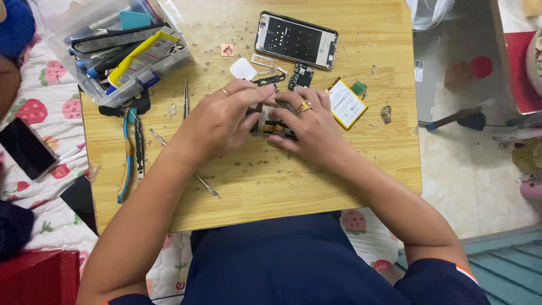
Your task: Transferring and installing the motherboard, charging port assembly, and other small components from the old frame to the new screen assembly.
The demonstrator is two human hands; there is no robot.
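Both hands meet over an opened phone body (272, 127) lying in the middle of the small wooden table (339, 181). My left hand (217, 118) covers its left end, fingers curled on it, a ring on one finger. My right hand (309, 127) presses on its right end, wearing a gold ring. Most of the phone body is hidden under the fingers. Just beyond the hands lie a small circuit board (302, 76), a black bracket (270, 81) and a white pad (243, 69). A phone battery (346, 103) lies to the right.
A detached phone frame (296, 39) lies at the table's far edge. A clear plastic box of tools (121, 48) sits far left. Tweezers (186, 97), a thin metal pick (206, 184) and blue-handled pliers (127, 155) lie left. A dark phone (27, 148) rests on the strawberry-print cloth.
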